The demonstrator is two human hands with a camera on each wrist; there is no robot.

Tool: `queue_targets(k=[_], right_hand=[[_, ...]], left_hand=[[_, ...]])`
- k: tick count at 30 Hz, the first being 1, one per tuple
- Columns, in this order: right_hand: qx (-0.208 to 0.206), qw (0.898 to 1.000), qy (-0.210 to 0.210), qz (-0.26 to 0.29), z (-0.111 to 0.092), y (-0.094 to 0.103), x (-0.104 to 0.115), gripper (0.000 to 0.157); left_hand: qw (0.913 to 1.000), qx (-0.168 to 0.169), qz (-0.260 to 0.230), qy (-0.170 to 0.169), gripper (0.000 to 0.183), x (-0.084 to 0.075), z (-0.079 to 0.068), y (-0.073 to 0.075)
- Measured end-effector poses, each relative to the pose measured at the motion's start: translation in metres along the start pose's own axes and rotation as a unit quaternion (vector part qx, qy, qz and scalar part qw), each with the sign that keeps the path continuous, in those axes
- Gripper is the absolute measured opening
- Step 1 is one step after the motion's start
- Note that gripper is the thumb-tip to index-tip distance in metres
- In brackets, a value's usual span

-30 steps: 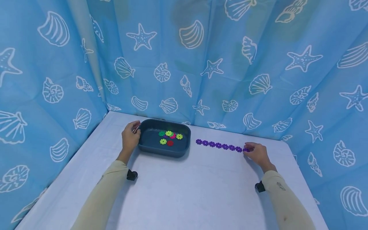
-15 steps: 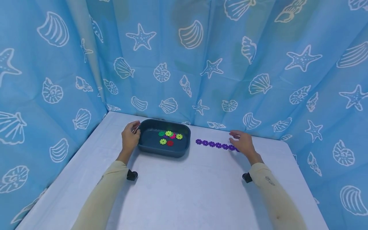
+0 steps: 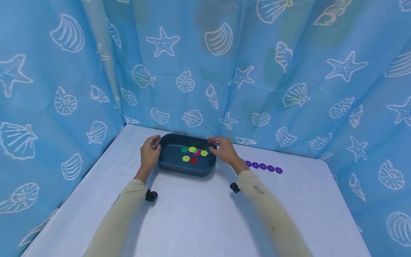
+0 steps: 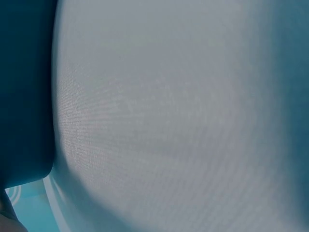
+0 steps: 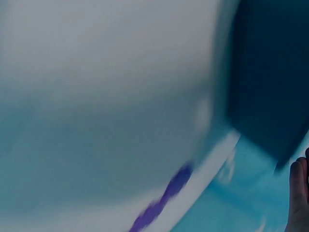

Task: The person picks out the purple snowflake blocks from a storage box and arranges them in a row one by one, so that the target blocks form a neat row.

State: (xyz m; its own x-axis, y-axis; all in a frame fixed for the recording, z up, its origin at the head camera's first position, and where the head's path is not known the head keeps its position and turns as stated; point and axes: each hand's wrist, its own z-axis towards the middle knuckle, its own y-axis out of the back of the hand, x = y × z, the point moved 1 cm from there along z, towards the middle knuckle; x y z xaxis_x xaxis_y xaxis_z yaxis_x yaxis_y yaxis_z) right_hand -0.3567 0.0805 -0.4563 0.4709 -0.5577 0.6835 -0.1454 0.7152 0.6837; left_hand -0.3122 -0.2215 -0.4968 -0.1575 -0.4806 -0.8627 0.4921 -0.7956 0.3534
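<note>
A dark blue-grey tray [image 3: 181, 171] sits at the back of the table, holding several flower-shaped plastic discs [image 3: 193, 149] in yellow-green, green, pink, red and purple. My left hand [image 3: 149, 154] holds the tray's left end, fingers and thumb at the rim. At the right end, my right hand [image 3: 226, 151] reaches over the rim, thumb and fingers parted with no disc visible between them. Purple flower-shaped discs [image 3: 263, 166] lie in a row to the right; my right hand and wrist hide its left end. In the right wrist view, fingers [image 5: 298, 186] show beside the tray [image 5: 270, 72].
A white cloth [image 3: 192, 214] covers the table. Blue curtains [image 3: 205, 71] with white shell and starfish prints stand close behind it and along both sides. Black wrist cameras [image 3: 151, 195] hang under both sleeves.
My right hand has let go of the last purple disc at the row's right end and travelled left over the row to the tray. The left hand stays at the tray.
</note>
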Motion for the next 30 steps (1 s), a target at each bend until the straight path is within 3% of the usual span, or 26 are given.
queue_targets(k=[3, 7, 16, 20, 27, 30], right_hand=[[0.041, 0.999, 0.006, 0.018, 0.007, -0.024, 0.011, 0.042], [0.099, 0.995, -0.001, 0.002, 0.013, -0.05, 0.024, 0.049], [0.176, 0.98, 0.017, -0.091, 0.02, -0.082, 0.033, 0.047], [0.187, 0.974, 0.035, -0.123, 0.019, -0.085, 0.033, 0.045], [0.159, 0.984, 0.034, -0.076, 0.021, -0.083, 0.035, 0.037], [0.16, 0.982, 0.038, -0.092, 0.022, -0.085, 0.034, 0.039]], left_hand=[[1.0, 0.007, 0.002, 0.0, 0.036, 0.0, -0.001, -0.001], [1.0, 0.005, 0.0, -0.004, 0.036, -0.001, 0.0, -0.001], [0.9999, 0.002, -0.011, -0.01, 0.037, 0.002, 0.002, -0.002], [0.9999, 0.002, -0.014, -0.008, 0.036, 0.003, 0.0, -0.002], [0.9999, 0.0, -0.014, 0.001, 0.036, 0.004, 0.002, -0.001], [0.9999, -0.002, -0.014, 0.003, 0.035, 0.004, 0.002, 0.0]])
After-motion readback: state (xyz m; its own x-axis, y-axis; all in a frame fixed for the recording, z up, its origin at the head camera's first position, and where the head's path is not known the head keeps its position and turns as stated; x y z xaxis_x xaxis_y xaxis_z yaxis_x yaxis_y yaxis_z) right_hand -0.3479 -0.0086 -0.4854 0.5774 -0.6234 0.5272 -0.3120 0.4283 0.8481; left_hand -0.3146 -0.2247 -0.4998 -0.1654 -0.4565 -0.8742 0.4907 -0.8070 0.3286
